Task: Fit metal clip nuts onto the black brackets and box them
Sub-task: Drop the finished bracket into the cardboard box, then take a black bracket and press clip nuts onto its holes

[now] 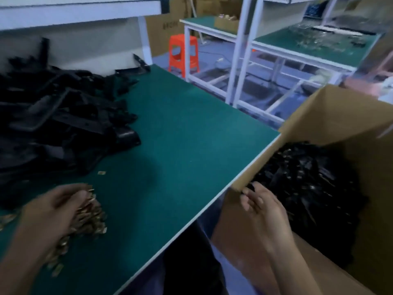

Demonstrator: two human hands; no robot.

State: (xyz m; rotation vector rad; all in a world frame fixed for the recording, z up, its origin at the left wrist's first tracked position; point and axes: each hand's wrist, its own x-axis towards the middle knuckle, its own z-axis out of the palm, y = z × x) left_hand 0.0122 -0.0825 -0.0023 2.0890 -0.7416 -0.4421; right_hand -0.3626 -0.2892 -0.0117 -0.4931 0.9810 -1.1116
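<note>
Green matte bench top (180,135) heaped at left with tangled black brackets (63,116), left hand (57,209) curled, seemingly pinching, into a glinting pile of brass clip nuts (91,216), right hand (261,207) with loosely bent, parted fingers (248,199) brushing the rim of a brown cardboard box (319,116) of fitted brackets (308,184).

Box (302,124) right of bracket pile (59,116)

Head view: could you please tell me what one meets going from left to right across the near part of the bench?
Left hand → bare green bench top → right hand → black brackets inside the cardboard box.
</note>
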